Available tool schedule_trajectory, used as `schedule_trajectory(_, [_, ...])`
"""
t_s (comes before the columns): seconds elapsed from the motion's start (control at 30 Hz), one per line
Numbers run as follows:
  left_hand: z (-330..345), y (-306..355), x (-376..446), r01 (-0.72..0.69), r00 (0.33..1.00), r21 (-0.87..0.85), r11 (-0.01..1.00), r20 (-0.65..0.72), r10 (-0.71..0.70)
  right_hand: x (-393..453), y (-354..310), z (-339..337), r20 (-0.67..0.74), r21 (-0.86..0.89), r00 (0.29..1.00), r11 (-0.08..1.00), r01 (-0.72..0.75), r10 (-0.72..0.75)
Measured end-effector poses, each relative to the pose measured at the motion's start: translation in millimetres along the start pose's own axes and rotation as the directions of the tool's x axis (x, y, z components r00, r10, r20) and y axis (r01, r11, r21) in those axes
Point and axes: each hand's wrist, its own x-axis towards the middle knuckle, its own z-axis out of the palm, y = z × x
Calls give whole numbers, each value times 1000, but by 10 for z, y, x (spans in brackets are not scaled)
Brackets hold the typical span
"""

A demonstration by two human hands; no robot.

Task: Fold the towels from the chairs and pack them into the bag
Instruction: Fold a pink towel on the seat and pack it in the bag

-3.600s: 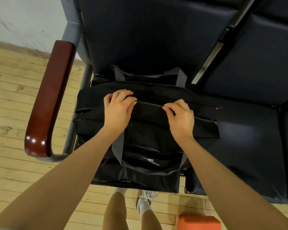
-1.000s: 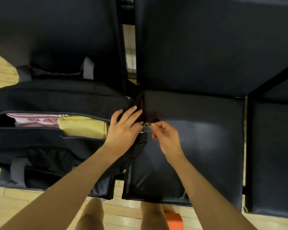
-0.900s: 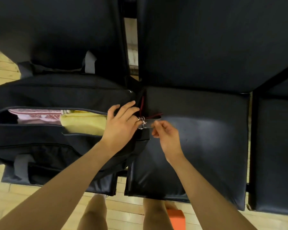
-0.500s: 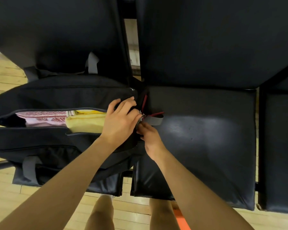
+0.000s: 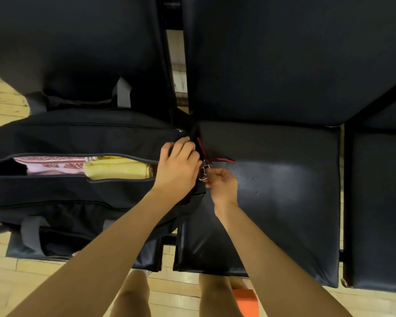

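Gripping the right end of the black bag, L hand curls over fabric w/ R hand pinching the metal zipper ring beside it; pink towel and yellow towel lie inside, left of both hands, bag on chair seat.

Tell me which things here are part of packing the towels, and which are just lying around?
Part of the job:
- black fabric bag, zip open
- folded yellow towel inside it
- pink patterned towel inside it
- silver metal zip pull, in the right hand grip
- left hand, holding the bag's end

Just lying about:
- orange block on the floor
- empty dark padded chair seat
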Motion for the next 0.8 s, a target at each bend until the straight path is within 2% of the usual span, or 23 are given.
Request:
schedule_trajectory(0.07, [-73, 25, -34, 51, 998, -18, 999, -34, -51, 35, -27, -54, -28, -46, 999, 999, 17, -18])
schedule_trajectory(0.17, [-281, -53, -189, 278, 957, -98, 956, -57, -284, 51, -67, -83, -42, -107, 999, 994, 18, -23])
schedule_trajectory(0.27, [-487, -337, -384, 540, 838, -153, 828, 10, -545, 42, -100, -53, -81, -139, 997, 990, 8, -19])
schedule_trajectory(0.33, [-565, -585, -500, 652, 758, -114, 750, 77, -647, 32, -108, -16, -109, -197, 993, 980, 18, -40])
schedule_trajectory(0.4, [-587, -789, -581, 705, 708, -68, 706, 130, -695, 14, -114, 19, -129, -256, 989, 966, 37, -72])
schedule_trajectory(0.43, [-585, -857, -603, 708, 704, -56, 704, 144, -696, -17, -128, 52, -130, -288, 987, 956, 49, -90])
schedule_trajectory(0.5, [-563, -924, -621, 665, 742, -47, 745, 147, -654, -118, -142, 143, -111, -400, 979, 910, 113, -171])
schedule_trajectory(0.57, [-515, -938, -614, 613, 787, -45, 789, 128, -604, -259, -148, 249, -85, -606, 925, 756, 247, -370])
schedule_trajectory(0.63, [-477, -962, -615, 585, 809, -64, 809, 111, -577, -395, -149, 372, 33, -723, 820, 553, 415, -572])
schedule_trajectory(0.73, [-434, -1011, -640, 554, 832, -114, 825, 126, -541, -568, -85, 606, 341, -754, 707, 269, 600, -620])
schedule_trajectory(0.8, [-418, -1067, -645, 532, 847, -143, 835, 111, -520, -586, 30, 757, 417, -809, 654, 71, 584, -631])
